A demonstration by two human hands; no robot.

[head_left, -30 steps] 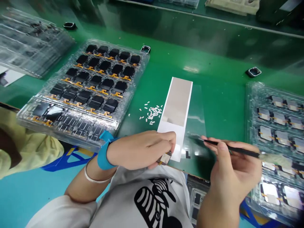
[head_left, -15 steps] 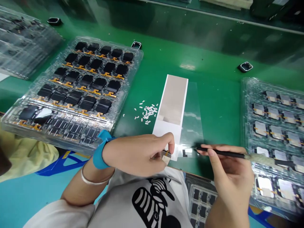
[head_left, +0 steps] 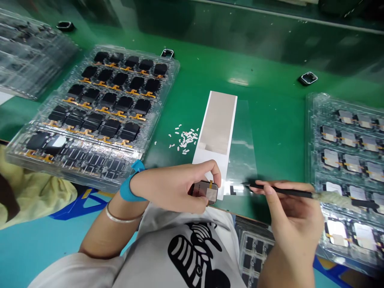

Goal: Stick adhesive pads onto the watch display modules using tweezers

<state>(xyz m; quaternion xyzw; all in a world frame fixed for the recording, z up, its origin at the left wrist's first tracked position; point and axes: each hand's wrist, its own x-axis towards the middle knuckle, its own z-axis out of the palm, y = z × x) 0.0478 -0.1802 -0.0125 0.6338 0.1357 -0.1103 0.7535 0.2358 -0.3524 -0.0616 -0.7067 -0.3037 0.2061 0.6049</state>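
Note:
My left hand [head_left: 177, 188] is closed around a small display module [head_left: 207, 192] with a rounded body and a yellow flex strip, held over the front edge of the green table. Pinched in my right hand [head_left: 291, 216] is a pair of black tweezers [head_left: 285, 193], its shaft wrapped in pale material. The tweezer tips point left, at a clear film [head_left: 244, 148] with small dark and white pieces near its lower end. Beside that film lies a white sheet [head_left: 211, 160] with a grey-beige strip [head_left: 219, 120] on it. Whether the tips grip anything is too small to tell.
Small white scraps [head_left: 187, 139] lie left of the sheet. A clear tray [head_left: 168, 96] of black display modules stands at left, near stacked trays [head_left: 33, 56]. Another tray [head_left: 312, 160] of silver-backed modules is at right. Small dark frames [head_left: 308, 78] sit further back.
My left hand has turned the display module so that more of its back shows. The tweezers stay near the lower end of the clear film. The view has shifted slightly.

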